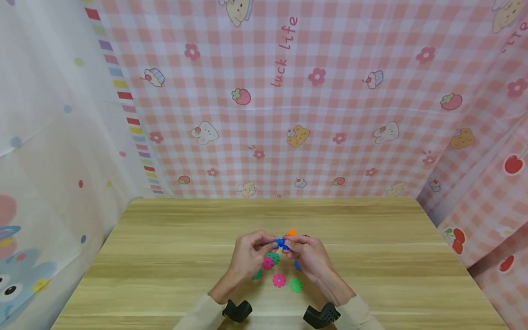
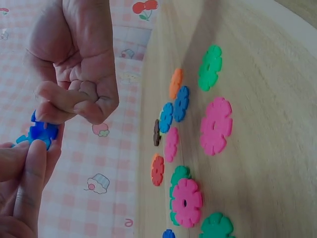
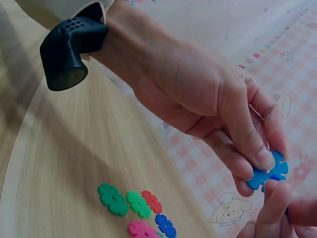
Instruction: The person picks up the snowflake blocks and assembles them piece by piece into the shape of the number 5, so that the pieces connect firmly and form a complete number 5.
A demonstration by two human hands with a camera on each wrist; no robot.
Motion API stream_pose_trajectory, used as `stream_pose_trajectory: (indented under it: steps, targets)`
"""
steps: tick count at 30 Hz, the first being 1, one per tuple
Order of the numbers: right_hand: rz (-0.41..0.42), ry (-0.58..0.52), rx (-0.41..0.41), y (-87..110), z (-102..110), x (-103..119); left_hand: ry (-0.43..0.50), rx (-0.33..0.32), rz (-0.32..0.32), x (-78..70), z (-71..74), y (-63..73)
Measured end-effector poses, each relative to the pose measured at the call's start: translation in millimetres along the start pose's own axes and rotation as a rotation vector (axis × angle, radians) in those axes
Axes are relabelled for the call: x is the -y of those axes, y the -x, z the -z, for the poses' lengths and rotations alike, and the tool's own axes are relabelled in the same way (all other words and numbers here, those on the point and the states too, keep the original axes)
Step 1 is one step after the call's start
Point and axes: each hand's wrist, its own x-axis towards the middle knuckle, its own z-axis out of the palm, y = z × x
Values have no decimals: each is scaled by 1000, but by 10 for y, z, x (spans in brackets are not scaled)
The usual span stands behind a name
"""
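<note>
2 blue flower-shaped pieces meet in the air above the table (image 1: 185, 231), between the person's hands. The light blue piece (image 3: 279, 167) is pinched between the thumb and fingers of the left hand (image 1: 250, 250); the deep blue piece (image 2: 43, 131) is pinched by the fingers of the right hand (image 1: 311, 254). The 2 pieces touch at an angle to each other; whether they are locked together I cannot tell, as fingertips cover much of both.

Under and around the hands, more flower-shaped pieces lie on the wooden table. Just below the left hand, a pink piece (image 2: 187, 203) rests partly on top of a green piece (image 2: 177, 179). Nearer the person lie a second pink piece (image 1: 279, 280) and, just beside it, a bright green piece (image 1: 296, 285). A dark green piece (image 1: 257, 275) shows beside the left wrist. The left wrist view also shows a red-orange piece (image 2: 157, 170), a small brown piece (image 2: 157, 132) and an orange piece (image 2: 176, 83), with 2 blue pieces near the orange.

Both arms wear pale sleeves (image 1: 202, 314), with a black wrist camera (image 1: 238, 311) at each cuff. Beyond the table hangs a pink checked cloth (image 1: 268, 114) printed with strawberries, flowers and cupcakes; a white cloth (image 1: 49, 114) with coloured dots hangs at the left.
</note>
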Motion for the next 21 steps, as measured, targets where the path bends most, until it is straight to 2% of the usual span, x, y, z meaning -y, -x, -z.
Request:
stream_pose_trajectory:
  steps: [4,12,21]
  targets:
    - [-6,12,-4,12,10,1,-2,14,-22,-13,-16,-1]
    - [0,-35,-63,24,-46,-16,-51,-38,-74,-3,-81,6]
    - [6,-78,-126,31,-88,-16,-25,-77,-48,17,-132,-18]
